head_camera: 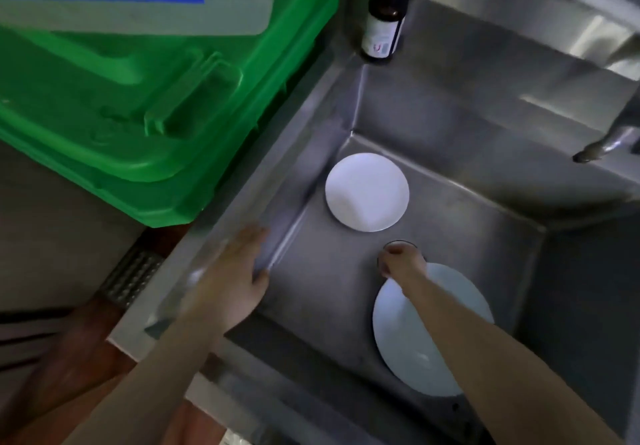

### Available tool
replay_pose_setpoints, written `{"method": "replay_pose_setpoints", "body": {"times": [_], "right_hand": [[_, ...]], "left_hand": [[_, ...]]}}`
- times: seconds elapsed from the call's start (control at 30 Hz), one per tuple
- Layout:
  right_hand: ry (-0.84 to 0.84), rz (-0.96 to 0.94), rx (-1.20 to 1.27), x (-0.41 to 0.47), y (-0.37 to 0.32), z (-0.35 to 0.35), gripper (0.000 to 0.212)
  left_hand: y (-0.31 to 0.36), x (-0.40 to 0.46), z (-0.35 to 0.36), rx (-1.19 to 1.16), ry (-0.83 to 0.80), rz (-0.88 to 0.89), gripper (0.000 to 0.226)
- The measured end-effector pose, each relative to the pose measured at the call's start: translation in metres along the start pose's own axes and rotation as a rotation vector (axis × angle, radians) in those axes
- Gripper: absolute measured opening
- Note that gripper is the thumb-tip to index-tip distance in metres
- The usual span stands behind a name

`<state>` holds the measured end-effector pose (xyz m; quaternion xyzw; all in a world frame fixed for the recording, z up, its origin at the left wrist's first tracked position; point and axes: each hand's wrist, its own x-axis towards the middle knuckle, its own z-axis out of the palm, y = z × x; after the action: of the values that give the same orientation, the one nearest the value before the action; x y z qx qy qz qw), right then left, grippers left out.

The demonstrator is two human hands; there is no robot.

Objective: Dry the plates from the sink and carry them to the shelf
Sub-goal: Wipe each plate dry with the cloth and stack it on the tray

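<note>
Head view: right hand [401, 260] deep in sink [450, 105], fingers curled at far rim of near plate [433, 330], apparently pinching it. Second plate [367, 192] by left wall. Left hand [232, 282] relaxed on left edge. Risk: wet rim slips, plate drops, chips.

**Count at the sink**

Two white plates in the one steel sink [450, 126]: a small plate [367, 192] and a larger plate [415, 351]. One brown bottle [382, 19], one green bin [166, 105], one tap [602, 147], two hands
</note>
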<state>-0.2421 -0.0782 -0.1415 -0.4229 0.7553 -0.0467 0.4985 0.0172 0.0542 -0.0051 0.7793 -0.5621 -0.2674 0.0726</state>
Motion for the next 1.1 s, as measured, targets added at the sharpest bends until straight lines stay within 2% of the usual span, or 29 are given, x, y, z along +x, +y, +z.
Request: {"method": "replay_pose_setpoints", "body": {"times": [0.03,0.17,0.3,0.4,0.6,0.77,0.93,1.1], "right_hand": [[0.014,0.043,0.056,0.016,-0.004,0.005,0.013],[0.042,0.166,0.098,0.066,-0.015,0.018,0.033],[0.072,0.294,0.367,0.101,-0.014,0.030,0.042],[0.001,0.306,0.522,0.112,-0.015,0.038,0.043],[-0.026,0.330,0.745,0.115,-0.018,0.042,0.028],[0.018,0.352,0.798,0.111,-0.019,0.038,0.029],[0.003,0.352,0.811,0.110,-0.018,0.036,0.042],[-0.121,0.361,0.831,0.102,-0.016,0.038,0.041]], "left_hand": [[0.001,0.008,0.002,0.045,0.001,0.036,0.067],[0.003,0.027,0.006,0.247,0.091,0.173,0.067],[0.004,0.029,0.005,0.265,0.150,0.198,0.064],[0.004,0.030,0.003,0.273,0.150,0.185,0.064],[0.002,0.030,0.005,0.247,0.152,0.148,0.064],[0.007,0.027,0.012,0.189,0.187,0.157,0.063],[0.012,0.026,0.016,0.195,0.220,0.174,0.062],[0.017,0.021,0.016,0.153,0.251,0.179,0.058]]}}
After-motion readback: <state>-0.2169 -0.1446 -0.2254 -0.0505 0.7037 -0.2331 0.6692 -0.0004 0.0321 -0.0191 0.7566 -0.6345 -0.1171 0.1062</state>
